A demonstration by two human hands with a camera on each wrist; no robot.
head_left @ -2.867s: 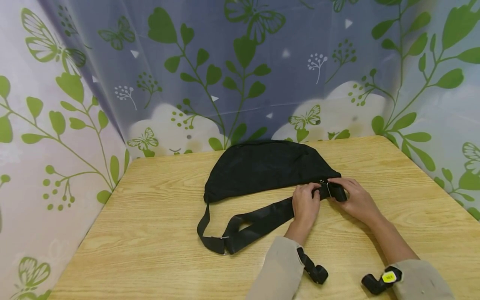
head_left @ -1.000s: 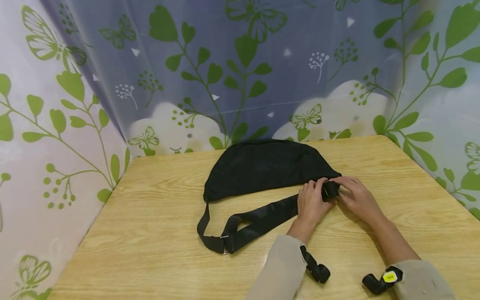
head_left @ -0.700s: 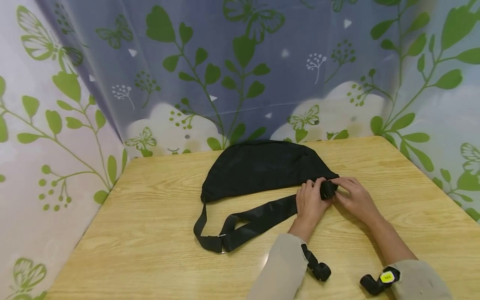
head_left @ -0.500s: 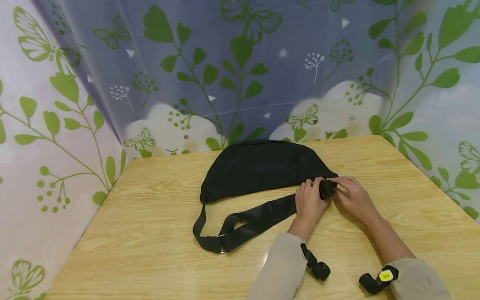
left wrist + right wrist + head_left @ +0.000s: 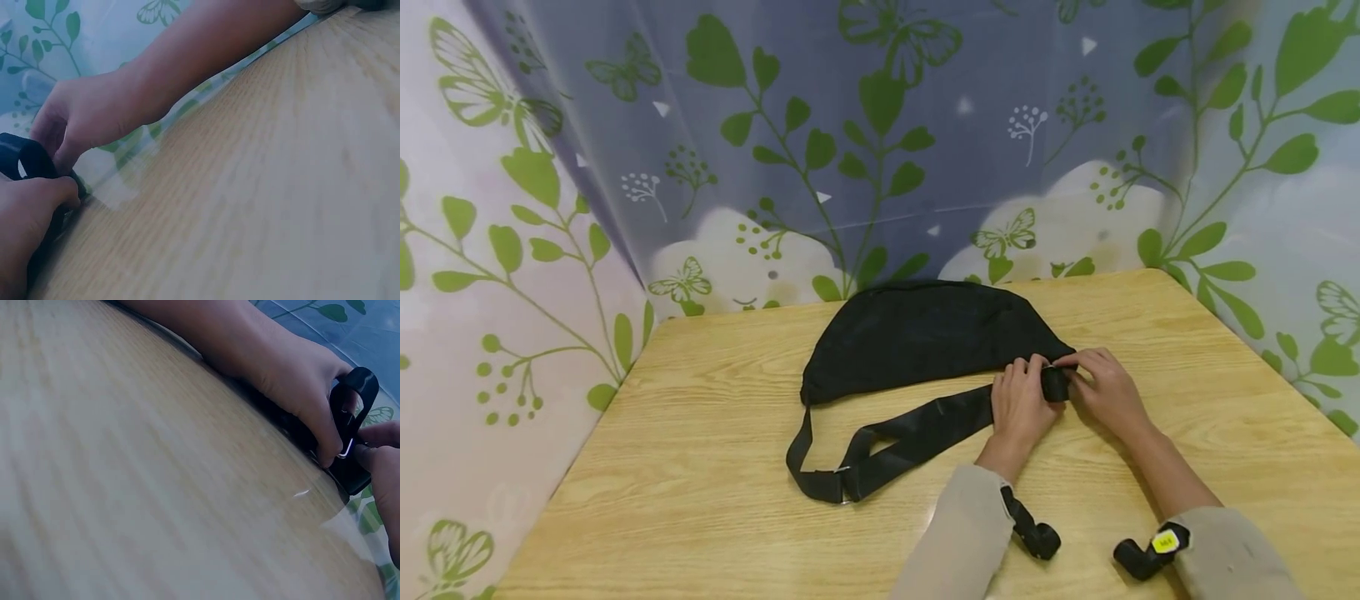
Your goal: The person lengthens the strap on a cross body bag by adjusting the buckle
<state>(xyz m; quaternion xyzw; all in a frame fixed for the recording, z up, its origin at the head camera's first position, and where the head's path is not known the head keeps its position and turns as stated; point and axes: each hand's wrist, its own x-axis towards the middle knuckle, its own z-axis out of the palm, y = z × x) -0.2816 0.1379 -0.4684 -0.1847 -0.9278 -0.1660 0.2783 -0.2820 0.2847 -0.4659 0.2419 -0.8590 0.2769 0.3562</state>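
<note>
At centre, black bag (image 5: 925, 337): on the counter (image 5: 700, 417), strap (image 5: 936, 425) below.
Right of centre, left hand (image 5: 1022, 404): grip clamped on strap; best held steady.
Farther right, right hand (image 5: 1108, 392): grip pinching strap by metal buckle (image 5: 348, 449); guide webbing untwisted.

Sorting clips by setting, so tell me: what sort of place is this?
Probably a draped-off indoor recording corner: a wood-grain table, leaf-and-butterfly printed hangings on three sides of it, and black devices at both sleeve cuffs.

Bag (image 5: 925, 337) matt cloth; strap (image 5: 957, 418) smooth webbing; tabletop (image 5: 700, 400) glossy woodgrain.
</note>
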